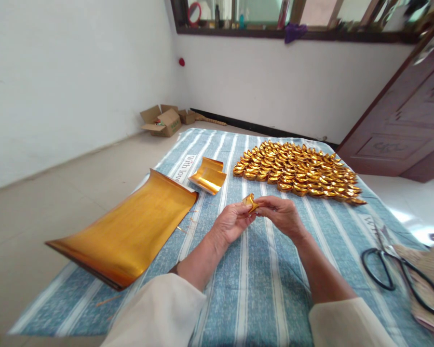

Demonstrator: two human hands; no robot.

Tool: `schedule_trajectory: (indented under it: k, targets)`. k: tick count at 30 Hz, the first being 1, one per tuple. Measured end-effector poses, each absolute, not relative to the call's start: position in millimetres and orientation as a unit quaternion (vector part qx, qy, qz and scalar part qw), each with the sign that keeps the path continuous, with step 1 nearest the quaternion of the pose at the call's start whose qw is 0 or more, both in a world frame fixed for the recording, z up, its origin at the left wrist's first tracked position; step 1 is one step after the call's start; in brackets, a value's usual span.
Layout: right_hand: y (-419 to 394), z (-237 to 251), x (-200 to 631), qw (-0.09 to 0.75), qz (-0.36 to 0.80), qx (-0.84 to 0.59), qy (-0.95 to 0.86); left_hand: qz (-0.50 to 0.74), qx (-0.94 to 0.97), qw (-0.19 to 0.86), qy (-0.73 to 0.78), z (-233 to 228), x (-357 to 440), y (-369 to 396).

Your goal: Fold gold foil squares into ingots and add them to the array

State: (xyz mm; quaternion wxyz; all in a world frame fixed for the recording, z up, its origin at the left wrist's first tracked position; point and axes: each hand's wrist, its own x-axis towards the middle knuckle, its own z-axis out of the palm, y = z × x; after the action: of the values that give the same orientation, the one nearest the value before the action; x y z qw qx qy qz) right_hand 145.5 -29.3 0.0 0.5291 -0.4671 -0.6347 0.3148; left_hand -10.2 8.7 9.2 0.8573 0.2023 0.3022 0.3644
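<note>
My left hand [232,220] and my right hand [281,213] meet over a blue striped cloth [260,279], both pinching one small folded piece of gold paper [250,202]. A large heap of finished gold paper ingots [297,171] lies beyond the hands on the cloth. To the left, a curled stack of big gold foil sheets [130,227] rests half on the cloth, half on the floor. A smaller stack of cut gold squares [208,176] sits between that stack and the heap.
Black-handled scissors [401,270] lie at the right edge beside a woven straw item [432,270]. Open cardboard boxes [163,120] stand in the far left corner by the white wall. A dark wooden door [412,115] stands at the right.
</note>
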Motion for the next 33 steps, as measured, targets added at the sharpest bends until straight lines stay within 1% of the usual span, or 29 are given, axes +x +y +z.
schedule_trajectory:
  k: [9,25,33]
  targets:
    - [-32,6,140,0.563,0.328,-0.444,-0.616,0.352,0.224,0.868,0.270,12,-11,7]
    - [-35,16,141,0.531,0.298,-0.469,-0.639,0.348,0.240,0.876,0.232,3,-10,8]
    - [-36,15,143,0.524,0.317,-0.453,-0.648,0.345,0.238,0.882,0.217,0,-11,10]
